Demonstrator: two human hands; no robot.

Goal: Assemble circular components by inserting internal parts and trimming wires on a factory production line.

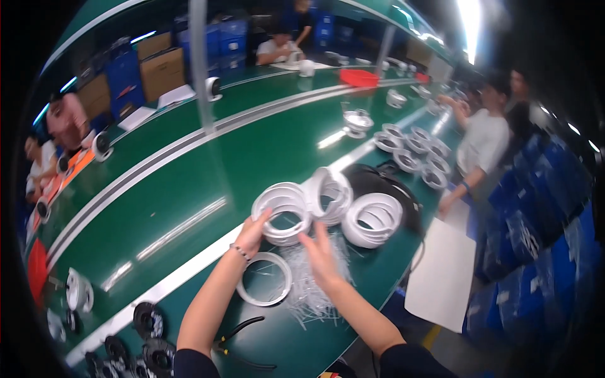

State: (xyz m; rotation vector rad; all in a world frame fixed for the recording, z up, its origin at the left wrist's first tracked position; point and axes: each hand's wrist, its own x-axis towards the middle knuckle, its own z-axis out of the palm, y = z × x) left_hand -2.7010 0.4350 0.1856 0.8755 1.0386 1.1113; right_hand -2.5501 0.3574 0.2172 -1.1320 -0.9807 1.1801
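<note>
My left hand [253, 234] is closed on the left edge of a stack of white plastic rings [267, 232], its thumb toward the opening. Beside the stack's lower right edge, my right hand [322, 259] has its fingers stretched out and apart; they seem to touch the rim. Just right of the held stack stand a second white ring stack [341, 196] and a third stack [394, 220]. One loose white ring [240, 286] lies flat below my left hand. A heap of clear thin plastic strips [310, 302] spreads under and around my right hand.
Black-handled pliers [244, 326] and several dark round parts [150, 320] lie at the near left. A black cable bundle [403, 195] and several white ring parts [406, 160] sit farther right. Co-workers stand at right, beside stacked blue bins [535, 252]; others sit across the bench.
</note>
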